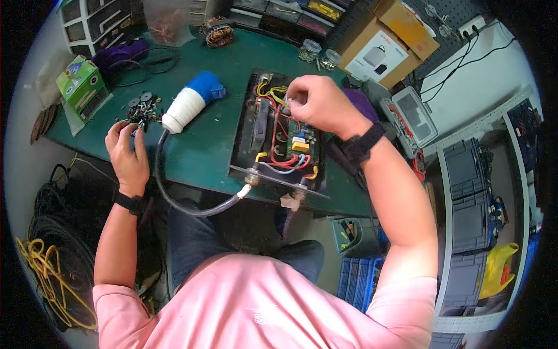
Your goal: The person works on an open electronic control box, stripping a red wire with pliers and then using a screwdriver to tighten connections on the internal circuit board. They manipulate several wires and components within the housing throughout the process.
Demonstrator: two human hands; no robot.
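Observation:
Over the left table edge, my left hand [129, 160] bends its fingers together at a pile of small screws and black parts [146, 108]. Whatever lies between those fingertips is too small to make out. Inside an open black box of electronics [245, 139], my right hand [325, 104] pinches beside the yellow wires [272, 92]; its fingers cover what they grip. The box holds a circuit board [300, 139], a dark oblong part [261, 121] and red and blue wires. A blue and white industrial plug [189, 102] lies between my hands, its grey cable [165, 186] curving to the box.
A green carton [84, 87] stands at the far left, near a purple cloth [119, 55]. Copper coils [217, 32] and screw jars [309, 50] sit at the back. A cardboard box [381, 49] and clear-lidded case [411, 119] are right; shelving holds grey bins [467, 215].

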